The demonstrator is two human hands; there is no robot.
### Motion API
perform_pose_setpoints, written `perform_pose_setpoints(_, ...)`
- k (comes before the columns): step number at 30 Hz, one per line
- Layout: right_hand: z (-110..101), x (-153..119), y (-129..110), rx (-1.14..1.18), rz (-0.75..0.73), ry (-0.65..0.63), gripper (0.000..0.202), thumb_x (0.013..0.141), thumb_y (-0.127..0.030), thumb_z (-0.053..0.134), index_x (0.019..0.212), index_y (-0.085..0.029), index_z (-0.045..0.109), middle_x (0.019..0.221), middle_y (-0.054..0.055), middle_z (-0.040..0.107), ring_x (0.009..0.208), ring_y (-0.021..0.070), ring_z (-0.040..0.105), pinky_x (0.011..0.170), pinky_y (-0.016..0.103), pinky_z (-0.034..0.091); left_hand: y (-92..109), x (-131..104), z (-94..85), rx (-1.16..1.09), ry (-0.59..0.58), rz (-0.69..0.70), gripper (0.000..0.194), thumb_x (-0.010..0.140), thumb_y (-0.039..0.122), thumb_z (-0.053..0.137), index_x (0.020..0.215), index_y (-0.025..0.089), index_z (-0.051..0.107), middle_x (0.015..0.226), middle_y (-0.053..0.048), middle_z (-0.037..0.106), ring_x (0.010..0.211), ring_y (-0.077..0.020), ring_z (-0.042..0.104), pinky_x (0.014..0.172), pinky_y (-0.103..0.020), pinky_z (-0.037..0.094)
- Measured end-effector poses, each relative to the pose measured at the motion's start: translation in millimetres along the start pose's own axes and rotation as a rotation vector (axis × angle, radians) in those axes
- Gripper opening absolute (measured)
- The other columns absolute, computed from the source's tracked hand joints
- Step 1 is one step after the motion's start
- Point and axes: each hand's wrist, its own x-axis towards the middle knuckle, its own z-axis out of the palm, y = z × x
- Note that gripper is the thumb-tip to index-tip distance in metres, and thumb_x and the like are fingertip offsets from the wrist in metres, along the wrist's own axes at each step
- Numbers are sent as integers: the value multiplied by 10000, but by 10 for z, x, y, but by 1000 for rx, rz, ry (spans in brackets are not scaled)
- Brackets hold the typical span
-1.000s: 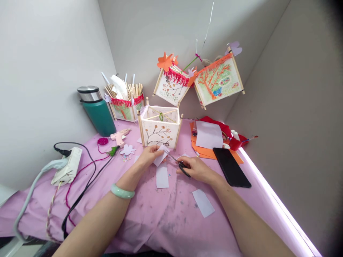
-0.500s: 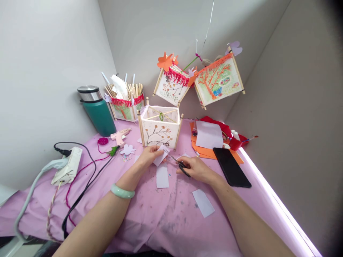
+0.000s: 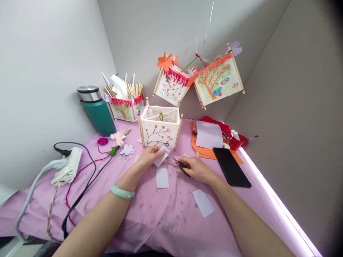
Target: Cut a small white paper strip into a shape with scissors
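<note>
My left hand [image 3: 150, 156] pinches a small pale lilac paper piece [image 3: 160, 160] near the middle of the table. In my right hand [image 3: 193, 167] are black-handled scissors [image 3: 183, 169], their blades pointing left and touching the paper's right edge. Just below the held piece lies a lilac paper strip [image 3: 162, 177]. Another cut piece [image 3: 203, 203] rests on the cloth nearer to me, on the right. Behind my hands stands a white stick-framed box [image 3: 160, 131] with a branch drawing on its front.
A green bottle [image 3: 98, 116], a stick holder [image 3: 124, 107] and a pink glue gun [image 3: 119, 137] are at the left. A power strip [image 3: 68, 166] with cables lies further left. At the right are a black phone [image 3: 232, 167] and papers [image 3: 209, 134]. Decorated lanterns [image 3: 218, 80] hang behind.
The paper in my left hand has tilted very slightly at the scissor blades. Both hands stay in nearly the same place.
</note>
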Motion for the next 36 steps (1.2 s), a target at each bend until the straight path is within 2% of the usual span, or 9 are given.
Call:
perform_pose_setpoints(12, -5, -13, -23, 2, 11, 9, 227, 827, -413, 670, 946, -220, 685, 670, -29, 599, 598, 123, 508, 585, 234, 357, 6, 3, 8, -10, 36, -25, 280, 660, 358, 800, 752, 139, 652, 649, -72, 695, 536, -171, 644, 546, -272, 495)
perform_pose_setpoints(27, 3, -4, -17, 4, 11, 8, 224, 810, -397, 685, 946, -219, 684, 650, -44, 559, 588, 111, 477, 578, 228, 343, -2, 9, 6, 21, -22, -15, 355, 658, 401, 796, 798, 112, 644, 647, -79, 692, 536, -168, 644, 544, -266, 490)
perform_pose_setpoints(36, 2, 4, -20, -27, -4, 23, 187, 820, -369, 670, 916, -209, 679, 661, -32, 589, 597, 119, 499, 584, 228, 341, 7, -3, 30, 21, -8, -34, 291, 688, 359, 779, 753, 119, 629, 611, -75, 679, 512, -157, 631, 526, -250, 480)
